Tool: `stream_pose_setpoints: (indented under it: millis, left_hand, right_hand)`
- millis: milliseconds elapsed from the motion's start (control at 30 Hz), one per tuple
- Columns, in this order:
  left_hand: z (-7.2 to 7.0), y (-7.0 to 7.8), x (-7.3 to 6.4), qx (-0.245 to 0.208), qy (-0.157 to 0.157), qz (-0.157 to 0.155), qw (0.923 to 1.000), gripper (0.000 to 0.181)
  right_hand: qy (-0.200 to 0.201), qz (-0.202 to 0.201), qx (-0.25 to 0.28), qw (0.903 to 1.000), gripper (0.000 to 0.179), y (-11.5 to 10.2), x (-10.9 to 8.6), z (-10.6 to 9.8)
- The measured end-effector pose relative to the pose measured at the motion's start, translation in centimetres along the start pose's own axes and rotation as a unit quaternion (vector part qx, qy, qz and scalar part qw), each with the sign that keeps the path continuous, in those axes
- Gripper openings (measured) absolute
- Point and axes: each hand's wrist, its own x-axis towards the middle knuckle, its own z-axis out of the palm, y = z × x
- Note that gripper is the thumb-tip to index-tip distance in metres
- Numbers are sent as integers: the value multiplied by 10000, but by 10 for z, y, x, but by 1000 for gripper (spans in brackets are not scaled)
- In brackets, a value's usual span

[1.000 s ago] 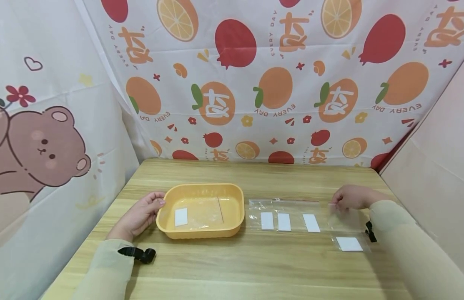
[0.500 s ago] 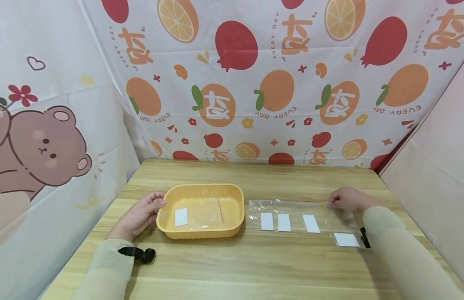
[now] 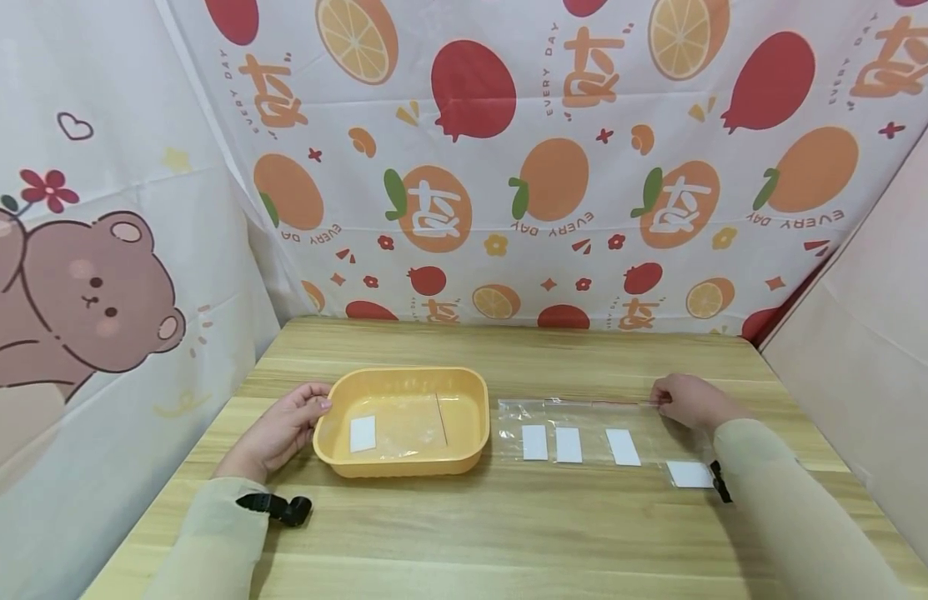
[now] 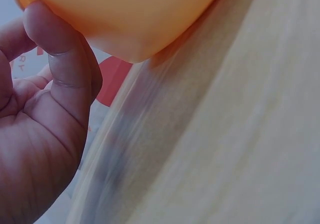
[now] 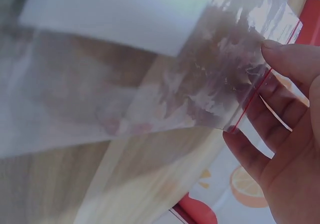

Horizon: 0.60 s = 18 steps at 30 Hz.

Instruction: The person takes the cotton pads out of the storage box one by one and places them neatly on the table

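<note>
My left hand (image 3: 289,427) grips the left rim of a yellow plastic basin (image 3: 403,468), with the thumb on its near side in the left wrist view. Inside the basin lies a clear zip-lock bag (image 3: 409,427) with a white label. At the right, my right hand (image 3: 692,402) pinches another clear zip-lock bag (image 5: 125,94) by its red-striped top edge, thumb above and fingers beneath. Its white label (image 3: 689,474) hangs toward the near side. This bag overlaps the right end of a row of similar labelled bags (image 3: 589,417) on the table.
The row of overlapping bags begins right beside the basin's right wall. All stand on a light wood-grain table (image 3: 464,533). A fruit-printed cloth (image 3: 539,183) hangs behind the back edge, with a bear-printed cloth (image 3: 96,292) on the left and a plain pale cloth (image 3: 876,275) on the right.
My right hand has moved left with its bag, bringing it over the right end of the row. The left hand and the basin have stayed in place.
</note>
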Motion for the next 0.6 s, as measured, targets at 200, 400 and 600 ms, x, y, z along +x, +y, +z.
stream_pose_setpoints:
  millis: [200,400,600]
  left_hand:
    - [1,-1,-1,9,46,-9,10000,26]
    - [2,0,-2,-19,48,-33,10000,28]
    - [2,2,-2,47,65,-23,10000,27]
  right_hand:
    - [103,36,-32,9999,14,-2,-1,1]
    - [155,74,-9,9999,15,-4,-3,-1]
    - [137,342,473,9982,22,-11,-5,-3]
